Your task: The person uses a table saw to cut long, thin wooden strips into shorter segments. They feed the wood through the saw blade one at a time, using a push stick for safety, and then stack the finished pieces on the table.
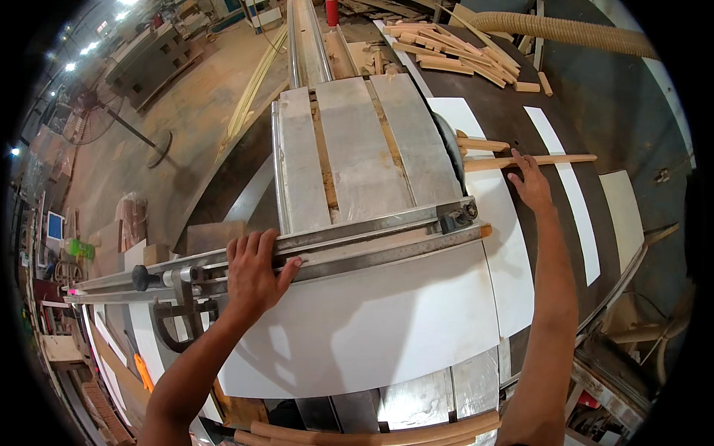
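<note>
My left hand [255,273] lies over a long metal crosscut fence [357,233], fingers curled over its far edge and thumb on the near side. My right hand [532,184] reaches forward with its fingers stretched out over a thin wooden strip [569,159]; whether it presses on the strip cannot be made out. A shorter wooden piece [483,144] lies just beyond that strip. Both sit to the right of the dark edge of a saw blade or guard [446,141]. Under the fence is a white panel [335,327] on the saw's sliding side.
The grooved metal saw table [357,149] lies ahead. A heap of cut wooden strips [461,48] covers the far right, below a ribbed hose [558,30]. A clamp-like stop [182,297] sticks out from the fence's left part. Rounded wooden rails [372,432] lie at the near edge.
</note>
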{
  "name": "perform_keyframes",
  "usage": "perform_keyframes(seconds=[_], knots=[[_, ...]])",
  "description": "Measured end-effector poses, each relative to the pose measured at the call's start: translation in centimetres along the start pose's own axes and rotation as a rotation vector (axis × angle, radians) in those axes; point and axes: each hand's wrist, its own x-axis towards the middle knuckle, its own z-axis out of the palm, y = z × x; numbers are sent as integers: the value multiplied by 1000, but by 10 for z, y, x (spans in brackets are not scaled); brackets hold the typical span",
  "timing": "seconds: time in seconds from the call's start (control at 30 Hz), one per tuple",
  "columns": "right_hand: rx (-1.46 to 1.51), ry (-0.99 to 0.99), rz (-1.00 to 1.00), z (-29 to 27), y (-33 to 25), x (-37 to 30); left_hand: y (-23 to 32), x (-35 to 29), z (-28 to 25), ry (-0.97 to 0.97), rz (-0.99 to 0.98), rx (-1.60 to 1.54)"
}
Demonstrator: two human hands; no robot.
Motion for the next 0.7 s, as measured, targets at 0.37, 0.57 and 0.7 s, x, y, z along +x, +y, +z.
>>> perform_keyframes(seconds=[0.37,0.57,0.7], knots=[[47,73,-33,7,1,13,0,8,1,11,10,-4],[103,56,-19,5,-2,17,-2,9,1,22,20,2],[99,58,-17,4,0,18,0,11,1,22,18,3]])
